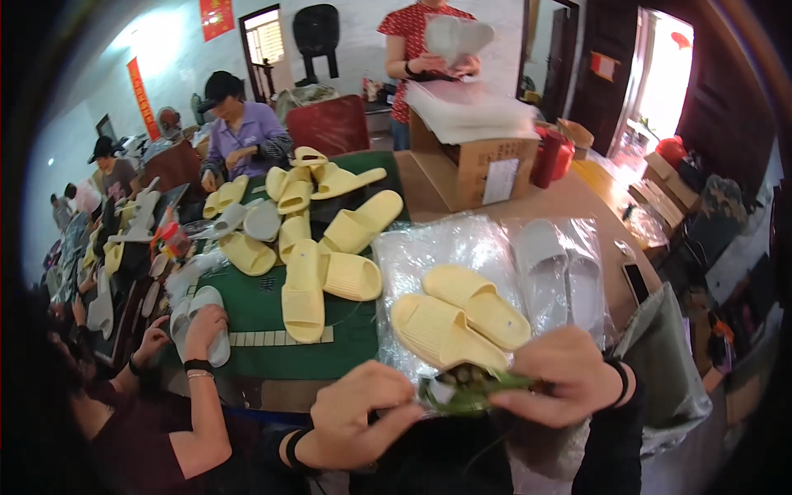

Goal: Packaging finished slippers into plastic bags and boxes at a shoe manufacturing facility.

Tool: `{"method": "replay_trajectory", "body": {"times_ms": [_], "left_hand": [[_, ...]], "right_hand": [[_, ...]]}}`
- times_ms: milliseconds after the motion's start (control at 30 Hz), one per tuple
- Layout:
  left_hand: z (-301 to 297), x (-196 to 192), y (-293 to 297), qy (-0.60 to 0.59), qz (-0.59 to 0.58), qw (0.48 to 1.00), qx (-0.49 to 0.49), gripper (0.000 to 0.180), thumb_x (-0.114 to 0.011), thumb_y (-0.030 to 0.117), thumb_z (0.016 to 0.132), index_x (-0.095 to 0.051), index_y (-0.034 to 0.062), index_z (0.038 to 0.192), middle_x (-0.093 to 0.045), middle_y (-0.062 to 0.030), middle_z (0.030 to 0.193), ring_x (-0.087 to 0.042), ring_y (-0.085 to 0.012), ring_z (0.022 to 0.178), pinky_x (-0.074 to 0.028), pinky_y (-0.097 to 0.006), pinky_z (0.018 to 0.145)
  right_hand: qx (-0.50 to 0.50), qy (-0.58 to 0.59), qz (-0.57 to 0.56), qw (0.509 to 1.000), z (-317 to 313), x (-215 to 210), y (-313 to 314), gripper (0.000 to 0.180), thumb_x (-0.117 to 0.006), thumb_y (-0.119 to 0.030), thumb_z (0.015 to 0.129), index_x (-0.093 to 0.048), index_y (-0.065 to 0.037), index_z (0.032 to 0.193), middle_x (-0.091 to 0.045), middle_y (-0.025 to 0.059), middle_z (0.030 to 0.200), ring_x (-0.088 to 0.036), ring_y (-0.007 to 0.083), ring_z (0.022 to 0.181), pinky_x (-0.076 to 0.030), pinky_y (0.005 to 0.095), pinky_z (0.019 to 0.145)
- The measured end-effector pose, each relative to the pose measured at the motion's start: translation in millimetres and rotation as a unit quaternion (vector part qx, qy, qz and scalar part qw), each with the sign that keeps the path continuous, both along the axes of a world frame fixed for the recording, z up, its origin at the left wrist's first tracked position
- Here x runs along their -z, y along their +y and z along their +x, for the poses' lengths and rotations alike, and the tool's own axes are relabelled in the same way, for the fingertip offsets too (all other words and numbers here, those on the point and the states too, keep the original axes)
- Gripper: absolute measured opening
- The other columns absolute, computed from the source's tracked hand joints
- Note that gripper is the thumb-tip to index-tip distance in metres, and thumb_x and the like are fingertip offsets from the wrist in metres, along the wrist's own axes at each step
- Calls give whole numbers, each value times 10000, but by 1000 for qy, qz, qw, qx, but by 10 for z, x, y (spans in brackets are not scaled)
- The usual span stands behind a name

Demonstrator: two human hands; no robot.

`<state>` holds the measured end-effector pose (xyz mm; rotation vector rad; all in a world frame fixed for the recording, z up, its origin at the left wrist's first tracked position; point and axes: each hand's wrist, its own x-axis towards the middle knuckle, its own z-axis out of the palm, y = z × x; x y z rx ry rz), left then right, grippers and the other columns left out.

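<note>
Brown worktop [577, 208] behind, left grip [360, 406] and right grip [563, 375] pinching a green packet [472, 394] lower center; I'd pull evenly.

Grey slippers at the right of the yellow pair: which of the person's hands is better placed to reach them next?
Probably the right hand: the grey slippers lie just beyond it, while the left hand is farther away. Both hold the green packet, so neither looks free.

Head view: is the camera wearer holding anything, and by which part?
Yes: a small, green, packet-like thing, too blurred to name surely, pinched at its left end by the left hand and at its right end by the right hand.
</note>
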<state>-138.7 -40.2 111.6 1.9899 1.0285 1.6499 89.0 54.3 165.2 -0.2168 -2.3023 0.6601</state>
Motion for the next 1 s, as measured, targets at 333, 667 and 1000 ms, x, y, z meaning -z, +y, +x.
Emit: {"method": "replay_trajectory", "body": {"times_ms": [333, 667, 1000], "left_hand": [[181, 1757, 534, 230, -139, 947, -174, 471, -645, 246, 844, -518, 16, 1235, -469, -185, 1280, -443, -372, 1159, -357, -471, 951], [129, 2471, 569, 288, -212, 900, -248, 578, -613, 306, 838, -429, 4, 1295, -412, -271, 1280, -361, -434, 1210, -247, -554, 1032], [232, 2564, 536, 329, -257, 875, -246, 630, -618, 241, 785, -413, -45, 1308, -401, -294, 1310, -343, -455, 1243, -230, -582, 1059]], "right_hand": [[452, 16, -113, 885, 196, 608, 1958, 259, -605, -248, 879, -610, -3, 795, -631, 130, 637, -649, 200, 577, -482, 335, 530], [737, -93, -94, 663, 757, 1409, 4316, 317, -569, -320, 854, -694, -36, 923, -676, 223, 938, -657, 379, 909, -514, 458, 796], [766, -154, -140, 609, 946, 2226, 5295, 371, -543, -349, 883, -680, -18, 983, -664, 216, 1032, -642, 381, 981, -519, 450, 816]]}}
